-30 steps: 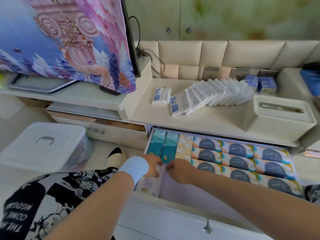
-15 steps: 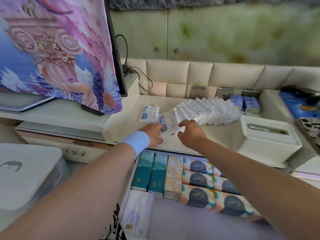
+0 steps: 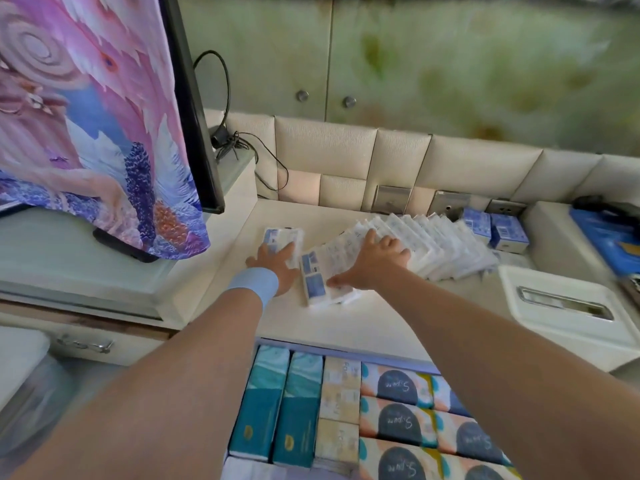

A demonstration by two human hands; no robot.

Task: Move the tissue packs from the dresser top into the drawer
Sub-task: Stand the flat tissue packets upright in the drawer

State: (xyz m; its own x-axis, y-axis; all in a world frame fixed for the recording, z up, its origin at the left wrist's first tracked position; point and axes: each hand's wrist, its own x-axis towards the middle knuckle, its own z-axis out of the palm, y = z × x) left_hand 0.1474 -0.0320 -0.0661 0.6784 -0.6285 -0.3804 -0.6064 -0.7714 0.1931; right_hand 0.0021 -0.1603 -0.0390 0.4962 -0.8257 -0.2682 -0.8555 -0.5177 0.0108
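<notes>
Though blurred by motion, apparently resting the left hand point(image 3: 277, 268), fingers straight, on a lone blue-labelled tissue pack point(image 3: 282, 239). Spreading the right hand point(image 3: 375, 261) over the fanned row of white tissue packs point(image 3: 446, 251) on the desk point(image 3: 398, 317), behind the open drawer point(image 3: 346, 351).

left hand point(image 3: 277, 268) on lone tissue pack point(image 3: 282, 237); right hand point(image 3: 372, 266) on fanned packs point(image 3: 443, 244)

Soft light falling everywhere, things looking blurry (mostly the green doors point(image 3: 450, 74)), edges bending, shadows looking faint.
</notes>
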